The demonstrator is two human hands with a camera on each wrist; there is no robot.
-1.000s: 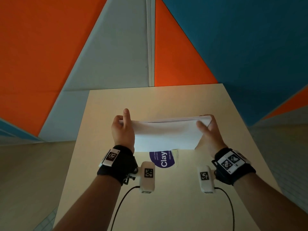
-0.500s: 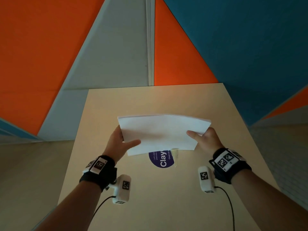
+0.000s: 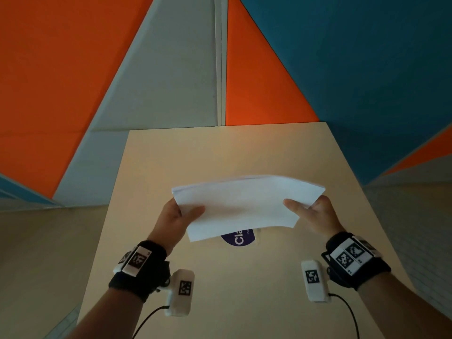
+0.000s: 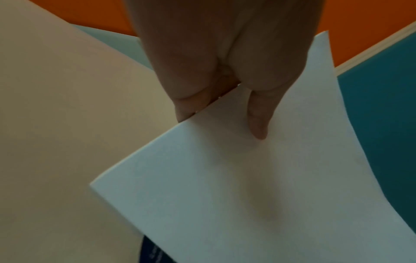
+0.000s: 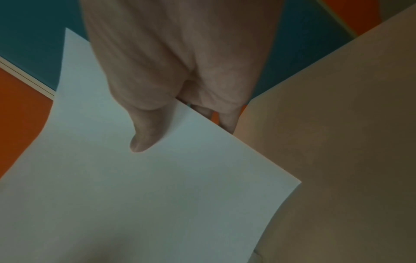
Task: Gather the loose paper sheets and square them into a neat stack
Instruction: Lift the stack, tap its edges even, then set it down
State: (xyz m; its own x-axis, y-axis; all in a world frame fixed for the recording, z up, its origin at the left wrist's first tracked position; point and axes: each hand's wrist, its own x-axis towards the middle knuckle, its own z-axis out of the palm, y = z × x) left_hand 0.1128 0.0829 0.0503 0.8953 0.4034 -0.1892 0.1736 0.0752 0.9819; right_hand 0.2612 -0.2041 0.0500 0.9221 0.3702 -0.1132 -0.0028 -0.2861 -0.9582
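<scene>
A gathered stack of white paper sheets (image 3: 244, 206) hangs above the beige table (image 3: 220, 152), bowed slightly upward in the middle. My left hand (image 3: 178, 216) pinches its left edge, thumb on top and fingers underneath. My right hand (image 3: 310, 211) pinches the right edge the same way. In the left wrist view the thumb lies flat on the stack (image 4: 247, 186). The right wrist view shows the thumb pressed on the stack (image 5: 157, 195), with fingertips (image 5: 227, 122) peeking out below its edge. The far edges look roughly even, a little blurred.
A round purple sticker (image 3: 238, 239) with white lettering lies on the table, half hidden under the stack. Orange, grey and teal wall panels (image 3: 342, 69) rise beyond the table's far edge. Bare tabletop stretches ahead of and behind my hands.
The stack went from standing on edge, held at its ends, to lying nearly flat. Both hands shifted to pinching the side edges, and the left hand dropped toward me.
</scene>
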